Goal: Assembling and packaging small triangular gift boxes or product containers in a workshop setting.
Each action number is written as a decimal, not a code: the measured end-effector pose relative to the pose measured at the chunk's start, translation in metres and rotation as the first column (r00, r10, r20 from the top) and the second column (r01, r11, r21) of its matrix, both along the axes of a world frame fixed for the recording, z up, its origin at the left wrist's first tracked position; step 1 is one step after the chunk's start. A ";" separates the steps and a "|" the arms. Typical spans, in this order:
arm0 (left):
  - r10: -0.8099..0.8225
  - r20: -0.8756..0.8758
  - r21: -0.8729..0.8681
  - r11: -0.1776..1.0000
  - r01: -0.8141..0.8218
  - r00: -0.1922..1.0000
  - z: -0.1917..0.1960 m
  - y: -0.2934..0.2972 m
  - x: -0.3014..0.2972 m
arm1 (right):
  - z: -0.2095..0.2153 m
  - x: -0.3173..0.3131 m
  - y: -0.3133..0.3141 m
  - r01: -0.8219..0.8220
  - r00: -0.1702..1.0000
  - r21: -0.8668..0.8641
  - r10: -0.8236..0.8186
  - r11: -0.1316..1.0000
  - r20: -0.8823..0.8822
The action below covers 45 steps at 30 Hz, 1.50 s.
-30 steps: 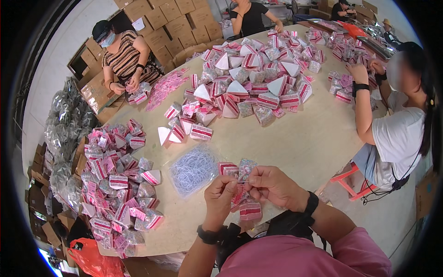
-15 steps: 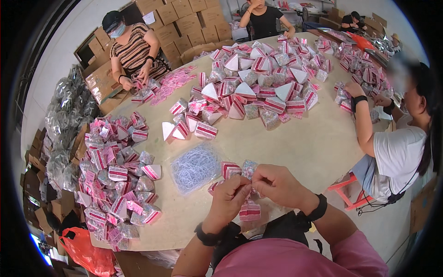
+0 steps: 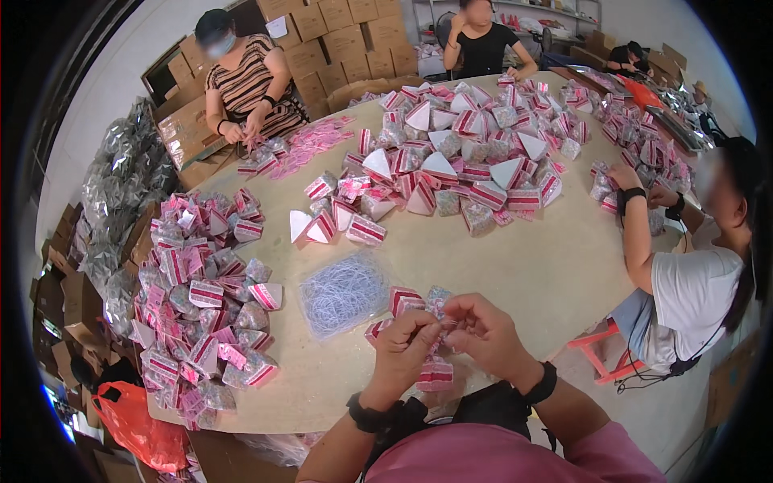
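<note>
My left hand (image 3: 403, 346) is pinched closed, thumb against fingers, above the near edge of the table. Close beside its fingertips, my right hand (image 3: 489, 334) has its fingers curled in. What lies between the fingertips is too small to make out. Under and around my hands are several small wedge-shaped packages, pink and white like cake slices; one wedge package (image 3: 435, 375) lies below my fingers, and another (image 3: 406, 300) sits just beyond my left hand. Left of them lies a clear bag of thin white strings (image 3: 345, 295).
Wedge packages are heaped at the left (image 3: 205, 298) and across the far middle of the pale table (image 3: 555, 266). Co-workers sit or stand at the far left, far side and right. A red stool (image 3: 604, 354) stands at the right, a red plastic bag (image 3: 141, 427) low at the left.
My right hand's fingers have loosened and drawn slightly away from my left fingertips. My left hand stays pinched. The whole view has shifted slightly.
</note>
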State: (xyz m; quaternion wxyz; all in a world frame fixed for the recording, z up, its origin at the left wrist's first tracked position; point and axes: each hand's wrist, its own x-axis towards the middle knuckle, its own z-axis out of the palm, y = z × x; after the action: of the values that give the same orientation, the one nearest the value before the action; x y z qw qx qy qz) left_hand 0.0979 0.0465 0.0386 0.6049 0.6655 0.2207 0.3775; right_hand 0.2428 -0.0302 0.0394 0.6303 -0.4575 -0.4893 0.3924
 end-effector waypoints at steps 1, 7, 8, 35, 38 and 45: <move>-0.001 0.007 -0.005 1.000 0.001 1.000 0.000 -0.001 0.001 | 0.000 -0.003 0.000 0.045 0.997 0.021 -0.046 0.999 0.069; -0.001 0.010 -0.023 1.000 0.001 1.000 0.002 -0.003 0.001 | 0.008 -0.003 0.007 0.145 0.863 0.218 -0.231 0.965 0.449; 0.002 0.016 -0.040 0.999 -0.002 1.000 0.001 -0.002 0.000 | 0.011 -0.004 0.009 0.142 0.837 0.247 -0.250 0.959 0.488; 0.215 -0.103 -0.056 0.974 -0.221 0.971 0.000 -0.005 -0.012 | 0.045 0.000 0.018 0.049 0.819 0.097 -0.096 0.994 0.566; -0.034 0.024 -0.606 0.794 0.042 0.999 0.006 -0.007 -0.026 | 0.039 -0.006 0.018 0.036 0.751 0.233 -0.180 0.972 0.635; -0.055 0.258 -0.838 0.483 0.252 0.965 0.013 0.008 -0.023 | 0.025 -0.032 -0.016 -0.325 0.603 0.343 -0.086 0.881 0.793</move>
State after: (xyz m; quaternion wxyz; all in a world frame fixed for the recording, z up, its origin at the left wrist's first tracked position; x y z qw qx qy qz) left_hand 0.0746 0.0543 0.0517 0.9060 0.2494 0.2585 0.2238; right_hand 0.2108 -0.0464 0.0649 0.4091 -0.3870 -0.8237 0.0669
